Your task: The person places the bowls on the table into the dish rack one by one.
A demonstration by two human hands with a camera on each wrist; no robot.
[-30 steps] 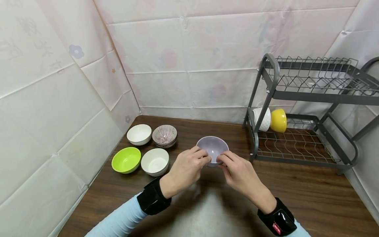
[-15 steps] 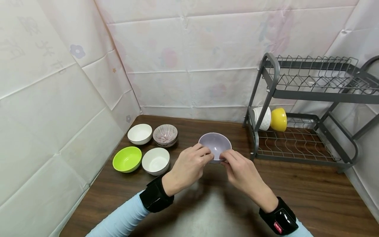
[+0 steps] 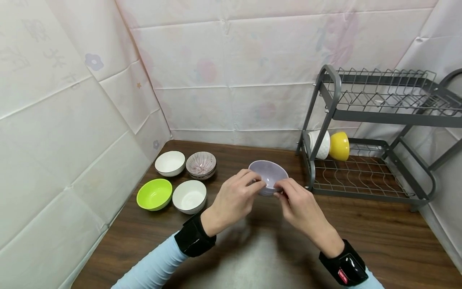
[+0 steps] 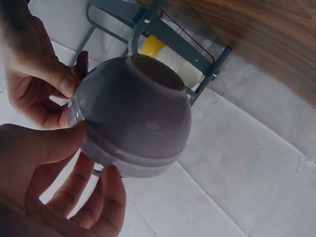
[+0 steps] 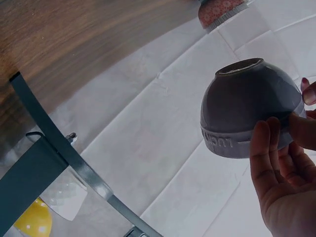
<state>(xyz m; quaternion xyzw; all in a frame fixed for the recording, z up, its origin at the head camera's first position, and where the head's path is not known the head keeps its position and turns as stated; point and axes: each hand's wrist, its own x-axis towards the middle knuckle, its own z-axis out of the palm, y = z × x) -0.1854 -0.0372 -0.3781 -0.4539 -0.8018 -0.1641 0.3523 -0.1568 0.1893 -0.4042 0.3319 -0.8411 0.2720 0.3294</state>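
A lavender bowl (image 3: 268,171) is held up above the table, its inside facing upward and a little toward me. My left hand (image 3: 236,196) pinches the near left part of its rim between thumb and fingers. On the near right, my right hand (image 3: 301,206) pinches the same rim. Both wrist views show the bowl's outside and foot ring; raised lettering runs along the band below the rim in the right wrist view, where the bowl (image 5: 252,106) is dark. The left wrist view has both hands' fingertips on the bowl (image 4: 133,118).
A grey two-tier dish rack (image 3: 364,196) stands at the right, with a white bowl (image 3: 320,144) and a yellow bowl (image 3: 339,146) on edge in its lower tier. At the left sit a green bowl (image 3: 154,194), white bowls (image 3: 189,196) and stacked striped bowls (image 3: 201,164).
Both hands have carried the lavender bowl a little to the right and away from me, toward the rack side. The other bowls and the rack have stayed in place.
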